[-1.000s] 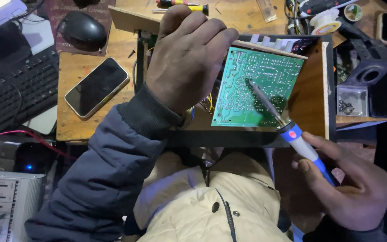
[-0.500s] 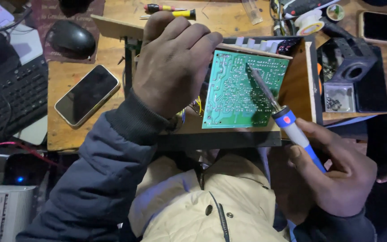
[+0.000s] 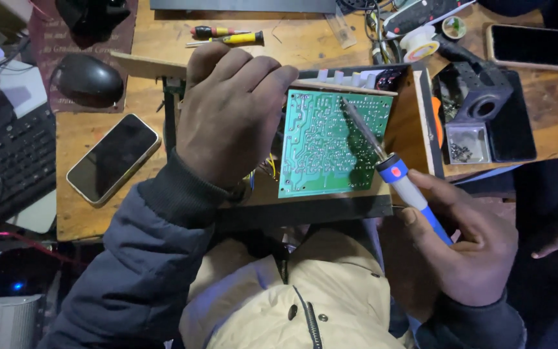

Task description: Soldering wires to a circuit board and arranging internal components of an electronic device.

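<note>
The left hand (image 3: 230, 119) curls knuckles-up over the left edge of a green circuit board (image 3: 330, 145), steadying it in an open wooden case (image 3: 414, 129) on the desk. The right hand (image 3: 466, 252) grips a blue-handled soldering iron (image 3: 389, 169) like a pen, its tip on the board's upper right. Good work here means holding the board still and touching only one joint. A phone (image 3: 112, 157) lies left.
</note>
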